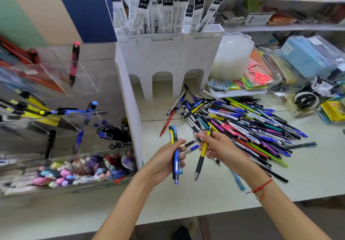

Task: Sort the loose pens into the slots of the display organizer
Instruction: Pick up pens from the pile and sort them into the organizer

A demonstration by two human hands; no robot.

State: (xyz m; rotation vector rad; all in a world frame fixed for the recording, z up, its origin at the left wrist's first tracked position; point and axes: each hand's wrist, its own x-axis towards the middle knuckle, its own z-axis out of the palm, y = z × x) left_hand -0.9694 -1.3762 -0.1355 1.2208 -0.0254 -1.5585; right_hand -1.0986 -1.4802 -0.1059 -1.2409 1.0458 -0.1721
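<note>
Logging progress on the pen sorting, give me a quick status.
Left hand grips a few pens. Right hand pinches a yellow pen. Big loose pile still on table; clear organizer to the left, nothing blocking.

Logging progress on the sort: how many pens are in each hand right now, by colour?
Left hand, yellow pen: 1
Left hand, blue pens: 2, possibly more hidden in the grip
Right hand, yellow-and-black pen: 1
Total held: 4 visible

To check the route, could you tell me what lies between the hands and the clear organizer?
Head view: the white stand's side panel stands between hands and organizer.
</note>
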